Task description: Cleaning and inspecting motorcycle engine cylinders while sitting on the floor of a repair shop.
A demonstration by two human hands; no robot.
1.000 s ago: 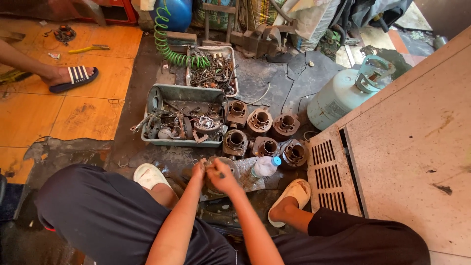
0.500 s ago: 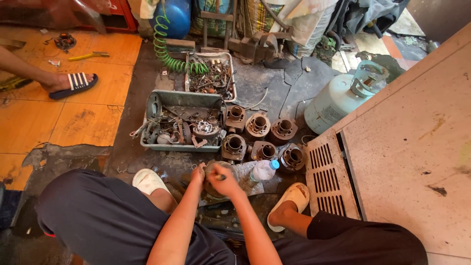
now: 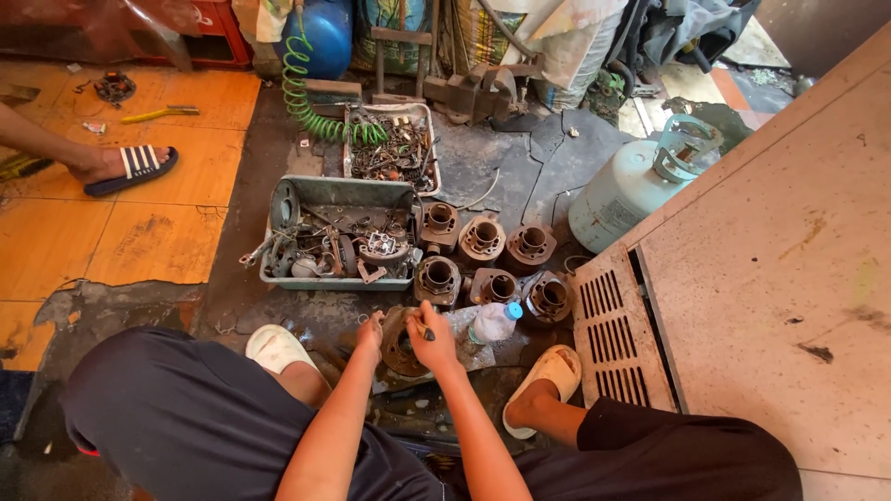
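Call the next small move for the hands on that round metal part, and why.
Probably keep the left hand steadying the round metal part while the right hand works its thin tool further around the face: both hands are already on it, between the feet.

Cracked floor [image 3: 520, 176] — parts tray [image 3: 339, 193], six cylinders [image 3: 483, 239], gas tank [image 3: 617, 190]

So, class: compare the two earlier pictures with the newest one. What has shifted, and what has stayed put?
Very little changed. The other person's sandalled foot at the far left drew slightly further out. The left hand still steadies the round metal part, and the right hand still holds a small tool to it. The six cylinders, the parts tray, the plastic bottle and the gas tank stayed where they were.
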